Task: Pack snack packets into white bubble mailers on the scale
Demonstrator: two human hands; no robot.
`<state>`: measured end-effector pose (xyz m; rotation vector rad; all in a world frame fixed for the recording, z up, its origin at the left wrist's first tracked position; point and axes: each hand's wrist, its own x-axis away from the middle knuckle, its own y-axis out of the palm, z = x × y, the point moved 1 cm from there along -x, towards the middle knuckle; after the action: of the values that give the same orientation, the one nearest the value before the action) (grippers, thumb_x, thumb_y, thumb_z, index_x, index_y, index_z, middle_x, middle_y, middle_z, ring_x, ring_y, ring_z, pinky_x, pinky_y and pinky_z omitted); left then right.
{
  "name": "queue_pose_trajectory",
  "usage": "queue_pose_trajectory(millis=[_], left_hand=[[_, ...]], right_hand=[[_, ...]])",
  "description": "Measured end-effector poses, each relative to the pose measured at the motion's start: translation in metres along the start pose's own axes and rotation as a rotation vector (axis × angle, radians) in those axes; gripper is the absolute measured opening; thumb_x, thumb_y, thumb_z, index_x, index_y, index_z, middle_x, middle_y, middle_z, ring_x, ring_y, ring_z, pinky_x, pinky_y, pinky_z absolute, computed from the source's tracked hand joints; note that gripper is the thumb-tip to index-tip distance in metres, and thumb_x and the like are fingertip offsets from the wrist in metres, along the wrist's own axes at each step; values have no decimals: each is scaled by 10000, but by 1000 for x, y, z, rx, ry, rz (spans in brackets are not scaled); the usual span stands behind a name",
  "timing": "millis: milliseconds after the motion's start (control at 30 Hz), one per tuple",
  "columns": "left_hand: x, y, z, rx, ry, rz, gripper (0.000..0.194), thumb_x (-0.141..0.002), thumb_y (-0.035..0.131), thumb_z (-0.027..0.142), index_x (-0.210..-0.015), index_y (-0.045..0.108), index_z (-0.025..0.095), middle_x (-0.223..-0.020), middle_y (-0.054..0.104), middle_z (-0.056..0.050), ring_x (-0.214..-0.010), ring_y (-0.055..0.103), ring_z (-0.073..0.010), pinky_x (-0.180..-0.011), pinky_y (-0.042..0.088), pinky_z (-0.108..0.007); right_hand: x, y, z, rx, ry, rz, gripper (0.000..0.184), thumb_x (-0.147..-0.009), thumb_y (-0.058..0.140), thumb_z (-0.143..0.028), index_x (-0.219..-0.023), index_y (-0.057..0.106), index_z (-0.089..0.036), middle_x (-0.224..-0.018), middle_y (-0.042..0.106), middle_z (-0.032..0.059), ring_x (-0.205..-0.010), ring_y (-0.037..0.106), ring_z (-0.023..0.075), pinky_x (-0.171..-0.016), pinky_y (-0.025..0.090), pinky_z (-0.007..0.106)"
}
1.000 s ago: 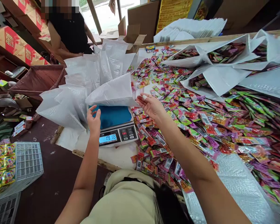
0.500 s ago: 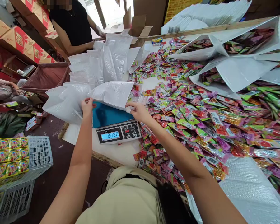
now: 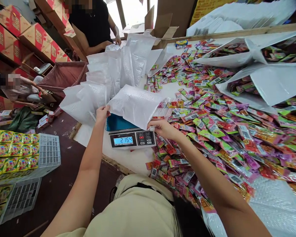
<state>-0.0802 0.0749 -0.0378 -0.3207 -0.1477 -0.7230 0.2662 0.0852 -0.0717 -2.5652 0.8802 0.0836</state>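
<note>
A white bubble mailer bag [image 3: 135,105] lies over the blue platform of a digital scale [image 3: 132,138], whose lit display shows digits. My left hand [image 3: 102,113] pinches the bag's left edge, fingers closed. At the bag's lower right corner, my right hand [image 3: 162,127] grips it just above the scale's keypad. Colourful sachets show at the bag's open right end.
A big heap of colourful sachets [image 3: 224,131] covers the table to the right. More filled white bags [image 3: 113,69] stand behind the scale. Open bags of sachets [image 3: 259,82] lie at the far right. A person in black [image 3: 93,26] stands at the back. White crates [image 3: 22,164] sit on the left.
Both hands went from open beside the scale to gripping the white bag. The bag now lies lower over the scale, and the display reading changed.
</note>
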Motion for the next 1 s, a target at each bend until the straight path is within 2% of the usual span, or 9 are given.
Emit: queue_pose_trajectory(millis=[100,233,367,433,533,667,867,933,1000], left_hand=[[13,-13,-5,8,96,32,292,-735,802,304,-705,542,174,-515,502,56,-403,470,-81,-385,344,-175],[43,-52,-28,16,140,121,286,-727,772,346,-713,539,181,-501,497,61,-394,458,-84,-382,338,-180],[61,-80,-47,23,103,166,341,-706,797,391,-733,528,182,-523,503,57,-401,445,-80,-389,327,-183],[62,-82,-50,21,121,166,368,-712,804,428,-766,539,178,-576,529,46,-416,445,-75,-387,311,-186],[58,-80,-51,43,164,214,413,-803,716,553,-848,568,170,-685,568,20,-448,455,-68,-398,305,-192],[59,-80,-63,90,158,306,491,-923,494,653,-953,579,171,-826,607,-18,-507,511,-73,-449,350,-202],[67,-90,-93,47,14,318,454,-927,471,614,-987,561,173,-890,627,-42,-535,514,-73,-486,348,-198],[74,-96,-99,16,-16,305,438,-934,452,592,-1005,568,176,-936,633,-62,-580,548,-89,-515,383,-208],[91,-101,-105,-58,53,371,414,-937,448,581,-1020,557,190,-982,631,-81,-690,609,-126,-603,462,-239]], right_hand=[[8,-5,1,24,41,63,290,-749,474,-94,-851,734,-173,-855,709,30,-829,643,168,-784,451,268],[18,-8,-5,63,18,144,330,-744,476,-67,-882,748,-192,-909,714,47,-904,646,186,-821,468,300],[23,-10,-19,9,-52,41,257,-829,526,-130,-927,751,-207,-934,732,52,-939,659,190,-851,499,325],[25,-15,-24,-18,-46,45,169,-871,624,-281,-968,745,-213,-965,737,59,-931,666,197,-844,515,334],[32,-29,-20,-44,48,267,300,-865,674,-479,-991,732,-212,-1000,735,74,-919,667,207,-843,521,347],[51,-38,1,1,320,528,305,-846,642,-485,-902,704,-191,-835,710,56,-737,620,185,-706,488,326],[67,-34,22,150,510,476,253,-827,607,-411,-902,705,-191,-766,702,48,-660,592,185,-665,468,332],[70,-28,16,246,493,478,237,-854,588,-399,-913,705,-202,-767,696,57,-673,598,202,-688,487,355],[79,-13,4,404,417,483,209,-868,575,-341,-965,709,-212,-890,718,99,-822,643,256,-794,512,420]])
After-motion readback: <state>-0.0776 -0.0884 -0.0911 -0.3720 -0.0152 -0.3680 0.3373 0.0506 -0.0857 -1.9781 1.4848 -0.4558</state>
